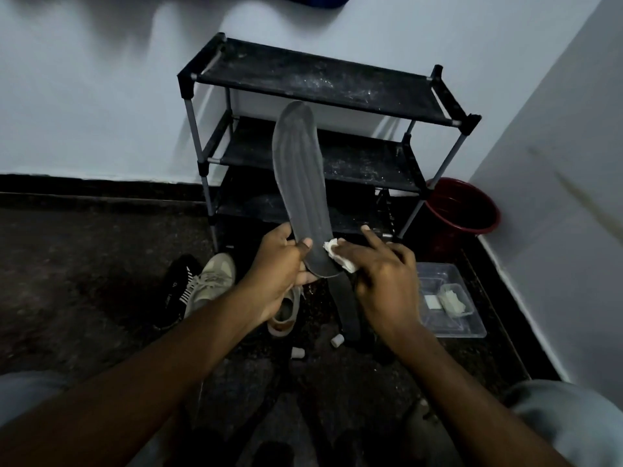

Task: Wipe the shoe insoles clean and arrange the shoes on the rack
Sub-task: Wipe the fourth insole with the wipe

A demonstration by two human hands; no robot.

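Note:
My left hand (281, 264) grips the heel end of a long grey insole (298, 170), which stands upright in front of the rack. My right hand (381, 274) holds a white wipe (337, 254) against the insole's lower right edge, index finger stretched out. A second dark insole (347, 305) lies on the floor beneath my hands. A beige sneaker (210, 281) and a black striped shoe (177, 288) lie on the floor at lower left. The black three-shelf rack (320, 79) stands against the wall with dusty shelves and no shoes on the visible shelves.
A red bucket (462, 203) stands right of the rack in the corner. A clear plastic tray (448, 328) with folded wipes lies by the right wall. Two small white caps (337, 340) lie on the dark floor. My knees show at the bottom corners.

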